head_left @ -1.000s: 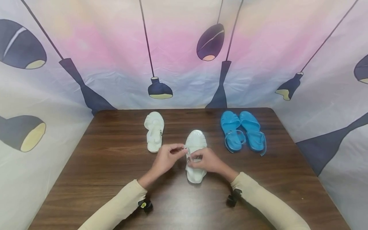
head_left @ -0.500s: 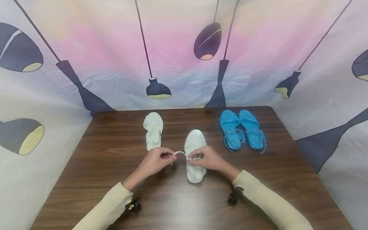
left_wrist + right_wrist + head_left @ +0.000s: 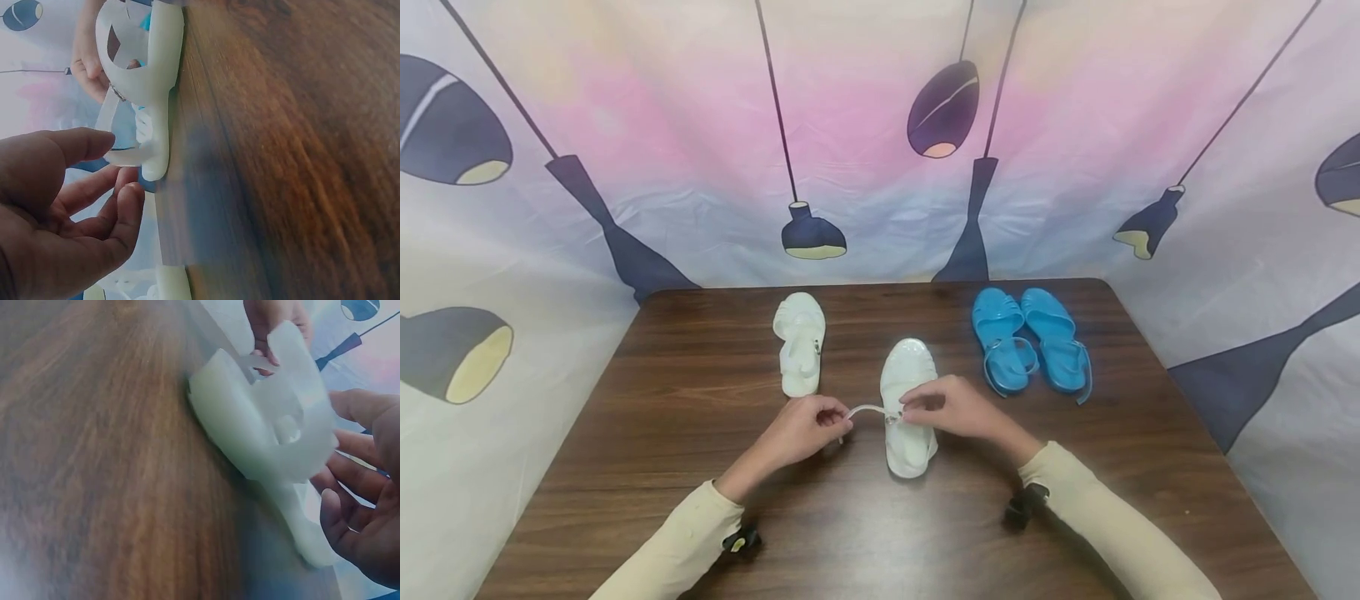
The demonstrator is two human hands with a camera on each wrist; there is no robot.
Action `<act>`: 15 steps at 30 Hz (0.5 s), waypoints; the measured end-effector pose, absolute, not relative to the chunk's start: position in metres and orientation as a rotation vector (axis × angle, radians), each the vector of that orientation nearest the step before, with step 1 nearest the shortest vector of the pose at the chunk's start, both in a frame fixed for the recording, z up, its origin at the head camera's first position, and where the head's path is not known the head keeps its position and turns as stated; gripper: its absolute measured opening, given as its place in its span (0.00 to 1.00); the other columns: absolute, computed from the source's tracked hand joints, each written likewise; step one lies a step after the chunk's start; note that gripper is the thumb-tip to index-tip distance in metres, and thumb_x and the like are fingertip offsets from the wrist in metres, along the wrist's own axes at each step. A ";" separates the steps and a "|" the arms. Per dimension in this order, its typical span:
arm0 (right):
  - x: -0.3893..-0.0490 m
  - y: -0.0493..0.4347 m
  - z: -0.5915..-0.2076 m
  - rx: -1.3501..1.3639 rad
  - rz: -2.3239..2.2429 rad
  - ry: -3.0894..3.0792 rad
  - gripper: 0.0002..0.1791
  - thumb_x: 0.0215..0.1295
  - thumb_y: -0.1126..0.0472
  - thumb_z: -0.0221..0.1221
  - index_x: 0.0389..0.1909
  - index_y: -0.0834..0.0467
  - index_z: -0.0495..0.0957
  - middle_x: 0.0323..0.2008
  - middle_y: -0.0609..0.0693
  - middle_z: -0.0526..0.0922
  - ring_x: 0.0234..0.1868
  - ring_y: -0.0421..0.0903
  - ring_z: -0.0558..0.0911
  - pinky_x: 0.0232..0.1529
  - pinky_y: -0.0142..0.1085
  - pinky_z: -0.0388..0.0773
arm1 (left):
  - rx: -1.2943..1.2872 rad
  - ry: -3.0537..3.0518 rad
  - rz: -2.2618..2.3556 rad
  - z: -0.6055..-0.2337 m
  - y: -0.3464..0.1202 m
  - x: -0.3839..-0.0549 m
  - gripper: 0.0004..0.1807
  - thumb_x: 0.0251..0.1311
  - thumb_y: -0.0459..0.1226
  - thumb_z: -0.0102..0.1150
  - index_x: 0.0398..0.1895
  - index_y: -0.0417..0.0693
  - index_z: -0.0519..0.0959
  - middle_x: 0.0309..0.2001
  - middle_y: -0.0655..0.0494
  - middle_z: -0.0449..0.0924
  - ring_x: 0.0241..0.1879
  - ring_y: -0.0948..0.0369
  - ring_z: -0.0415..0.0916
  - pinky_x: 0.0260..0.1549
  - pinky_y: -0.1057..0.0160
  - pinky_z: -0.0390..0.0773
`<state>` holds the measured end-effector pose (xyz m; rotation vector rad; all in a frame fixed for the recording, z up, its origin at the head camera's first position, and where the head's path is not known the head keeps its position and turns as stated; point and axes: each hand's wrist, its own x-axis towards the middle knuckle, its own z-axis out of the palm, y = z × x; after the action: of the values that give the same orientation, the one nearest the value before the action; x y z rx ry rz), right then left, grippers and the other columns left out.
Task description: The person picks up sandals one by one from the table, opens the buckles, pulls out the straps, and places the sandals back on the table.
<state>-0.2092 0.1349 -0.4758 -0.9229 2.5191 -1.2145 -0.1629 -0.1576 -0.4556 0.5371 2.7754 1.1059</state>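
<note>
The near white sandal rests sole-down on the tabletop, toe toward the far edge and well in from that edge and both side edges; wood runs wide to its left and right, with a broad stretch on its heel side. Beyond its toe, past the far edge, hangs a backdrop printed with lamps. The second white sandal lies left of it and farther back, a strip of wood between the two; right of it and farther back sit one blue sandal and its blue mate, side by side. The left hand, just left of the near white sandal, pinches that sandal's pale strap near the free end with thumb and forefinger, and the strap arches over to the buckle on the sandal's left side. The right hand reaches over the near white sandal from its right, thumb and forefinger slightly parted, tips at the buckle; whether they pinch anything I cannot tell
</note>
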 end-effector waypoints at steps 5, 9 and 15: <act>-0.206 0.141 -0.469 -0.876 -1.146 2.575 0.18 0.65 0.44 0.69 0.51 0.48 0.88 0.45 0.37 0.89 0.43 0.37 0.83 0.47 0.37 0.83 | 0.554 2.766 1.112 -0.455 -0.153 -0.164 0.05 0.63 0.39 0.68 0.38 0.48 0.87 0.29 0.65 0.82 0.29 0.68 0.76 0.30 0.68 0.78; -0.204 0.143 -0.466 -0.871 -1.104 2.608 0.19 0.65 0.44 0.69 0.51 0.48 0.87 0.46 0.38 0.88 0.45 0.36 0.84 0.48 0.37 0.83 | 0.617 2.750 1.156 -0.455 -0.143 -0.168 0.10 0.65 0.41 0.67 0.45 0.46 0.86 0.35 0.62 0.85 0.35 0.66 0.79 0.37 0.65 0.80; -0.201 0.142 -0.467 -0.899 -1.079 2.636 0.17 0.65 0.47 0.69 0.51 0.49 0.87 0.47 0.40 0.89 0.46 0.36 0.84 0.49 0.36 0.84 | 0.708 2.718 1.213 -0.459 -0.126 -0.176 0.15 0.67 0.44 0.66 0.52 0.45 0.84 0.45 0.56 0.87 0.45 0.62 0.83 0.45 0.59 0.83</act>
<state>-0.2010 0.1421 -0.4668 -0.8986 2.6360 -1.0794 -0.1765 -0.1258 -0.4585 0.7081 2.7176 1.2126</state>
